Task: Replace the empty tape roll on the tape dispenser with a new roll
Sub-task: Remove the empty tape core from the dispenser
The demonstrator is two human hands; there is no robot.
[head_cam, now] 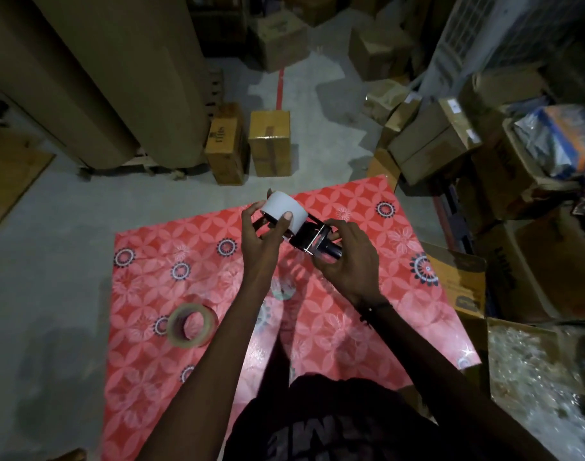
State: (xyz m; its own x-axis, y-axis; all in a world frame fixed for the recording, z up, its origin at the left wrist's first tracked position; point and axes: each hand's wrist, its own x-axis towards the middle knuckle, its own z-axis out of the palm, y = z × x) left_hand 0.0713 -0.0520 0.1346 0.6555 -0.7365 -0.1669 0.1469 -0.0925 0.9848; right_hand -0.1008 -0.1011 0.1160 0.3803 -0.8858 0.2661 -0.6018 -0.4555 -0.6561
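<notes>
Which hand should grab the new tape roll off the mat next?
Left, most likely. The new tape roll lies on the red mat on the left side, below the left hand, which only pinches the white empty core. The right hand grips the dispenser and should keep steadying it.

Dim storeroom, grey concrete floor (51, 261) with a red line (280, 89) running away ahead. Big brown paper rolls (111, 78) stand at left; cardboard boxes (430, 141) heap along the right. Counter (351, 327) wears red floral-patterned cover.
</notes>
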